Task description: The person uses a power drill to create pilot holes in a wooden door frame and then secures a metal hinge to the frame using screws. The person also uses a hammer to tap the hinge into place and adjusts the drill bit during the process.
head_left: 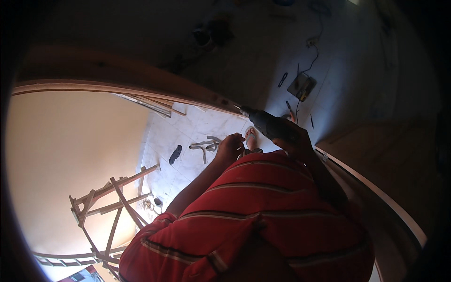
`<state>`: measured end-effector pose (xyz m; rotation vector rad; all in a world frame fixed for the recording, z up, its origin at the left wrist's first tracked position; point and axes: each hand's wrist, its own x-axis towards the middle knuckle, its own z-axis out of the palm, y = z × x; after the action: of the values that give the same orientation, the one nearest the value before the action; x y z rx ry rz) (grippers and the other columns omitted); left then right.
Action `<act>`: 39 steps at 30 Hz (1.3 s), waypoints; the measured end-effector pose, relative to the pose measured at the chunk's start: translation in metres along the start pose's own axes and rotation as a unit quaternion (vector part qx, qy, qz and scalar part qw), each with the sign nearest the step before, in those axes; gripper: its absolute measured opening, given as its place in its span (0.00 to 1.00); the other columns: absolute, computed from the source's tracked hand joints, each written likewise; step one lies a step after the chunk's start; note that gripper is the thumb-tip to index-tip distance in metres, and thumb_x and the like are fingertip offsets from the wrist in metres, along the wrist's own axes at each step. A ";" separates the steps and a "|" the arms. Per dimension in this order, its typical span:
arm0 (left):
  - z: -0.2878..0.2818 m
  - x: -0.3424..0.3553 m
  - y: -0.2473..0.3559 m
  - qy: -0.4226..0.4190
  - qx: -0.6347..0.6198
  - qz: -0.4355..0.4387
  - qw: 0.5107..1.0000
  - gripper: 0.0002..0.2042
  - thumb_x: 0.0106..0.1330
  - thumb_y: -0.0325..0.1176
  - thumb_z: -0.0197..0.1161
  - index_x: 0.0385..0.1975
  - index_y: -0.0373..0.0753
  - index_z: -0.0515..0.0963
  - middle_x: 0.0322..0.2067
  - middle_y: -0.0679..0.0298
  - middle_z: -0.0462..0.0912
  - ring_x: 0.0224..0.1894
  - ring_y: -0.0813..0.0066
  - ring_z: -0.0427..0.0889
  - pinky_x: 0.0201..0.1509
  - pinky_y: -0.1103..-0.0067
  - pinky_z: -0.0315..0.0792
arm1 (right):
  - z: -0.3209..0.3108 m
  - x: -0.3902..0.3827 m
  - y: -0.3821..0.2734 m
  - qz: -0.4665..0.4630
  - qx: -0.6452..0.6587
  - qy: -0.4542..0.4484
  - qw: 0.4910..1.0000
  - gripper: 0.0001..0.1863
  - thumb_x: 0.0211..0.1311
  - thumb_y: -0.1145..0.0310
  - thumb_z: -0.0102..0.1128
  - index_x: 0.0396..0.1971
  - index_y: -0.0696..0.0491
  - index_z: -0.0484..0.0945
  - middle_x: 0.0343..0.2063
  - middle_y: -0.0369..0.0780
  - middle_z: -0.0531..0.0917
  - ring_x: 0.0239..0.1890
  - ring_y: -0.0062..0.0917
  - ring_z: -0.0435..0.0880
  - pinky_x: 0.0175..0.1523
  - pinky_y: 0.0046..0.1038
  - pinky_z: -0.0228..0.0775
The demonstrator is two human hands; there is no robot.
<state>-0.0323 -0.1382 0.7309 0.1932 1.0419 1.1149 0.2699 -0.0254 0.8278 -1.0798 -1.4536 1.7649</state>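
Presently: right hand grips power drill, bit aimed left against wooden frame edge for boring; left hand loosely closed, seemingly empty.

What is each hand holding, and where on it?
The right hand grips a power drill by its rear handle end, bit at the wooden frame. The left hand is loosely curled; nothing visible in it.

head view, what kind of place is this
Probably a room under renovation or carpentry work: a power drill against a wooden frame, a rough timber trestle, and tools on the tiled floor.
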 end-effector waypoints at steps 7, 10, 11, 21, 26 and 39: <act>0.034 -0.010 0.021 0.133 -0.029 0.011 0.991 0.15 0.73 0.33 0.61 0.56 0.36 0.75 0.55 0.55 0.81 0.54 0.65 0.80 0.60 0.70 0.74 | 0.006 0.017 0.016 -0.011 0.021 -0.028 0.999 0.31 0.54 0.71 0.76 0.60 0.57 0.76 0.32 0.35 0.85 0.26 0.14 0.81 0.30 0.21 0.75; 0.043 -0.009 0.025 0.147 -0.039 0.007 0.988 0.13 0.72 0.34 0.63 0.52 0.37 0.76 0.50 0.58 0.82 0.50 0.67 0.81 0.58 0.71 0.74 | 0.006 0.019 0.024 0.027 0.015 -0.032 0.999 0.30 0.55 0.72 0.76 0.59 0.57 0.77 0.30 0.35 0.84 0.24 0.15 0.81 0.27 0.21 0.75; 0.044 -0.009 0.026 0.139 -0.041 0.008 0.989 0.12 0.72 0.34 0.64 0.50 0.38 0.77 0.48 0.59 0.82 0.48 0.68 0.81 0.56 0.71 0.75 | 0.006 0.020 0.027 0.032 0.030 -0.034 0.998 0.30 0.55 0.72 0.76 0.58 0.57 0.77 0.30 0.35 0.84 0.24 0.15 0.81 0.27 0.21 0.75; 0.032 -0.015 0.026 0.121 -0.022 0.003 0.992 0.06 0.71 0.31 0.63 0.44 0.41 0.77 0.40 0.65 0.82 0.42 0.74 0.80 0.49 0.74 0.74 | 0.013 0.022 0.036 0.054 0.039 -0.021 0.998 0.27 0.56 0.71 0.75 0.57 0.56 0.78 0.31 0.35 0.84 0.24 0.14 0.81 0.27 0.21 0.75; 0.031 -0.018 0.025 0.141 -0.028 -0.008 0.990 0.08 0.70 0.35 0.66 0.43 0.42 0.78 0.40 0.66 0.83 0.42 0.74 0.80 0.50 0.74 0.73 | 0.015 0.021 0.033 0.063 0.037 -0.023 0.997 0.27 0.56 0.70 0.75 0.57 0.56 0.78 0.31 0.34 0.84 0.24 0.14 0.81 0.27 0.21 0.74; 0.018 -0.021 0.026 0.130 -0.035 -0.015 0.991 0.08 0.67 0.36 0.66 0.43 0.46 0.80 0.42 0.65 0.85 0.45 0.73 0.81 0.54 0.73 0.73 | 0.016 0.020 0.031 0.085 0.058 -0.009 0.995 0.32 0.52 0.67 0.78 0.59 0.56 0.79 0.30 0.34 0.85 0.23 0.13 0.79 0.27 0.21 0.74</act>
<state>-0.0362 -0.1364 0.7681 -0.0259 1.2296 1.1692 0.2474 -0.0233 0.7945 -1.1581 -1.2829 1.9570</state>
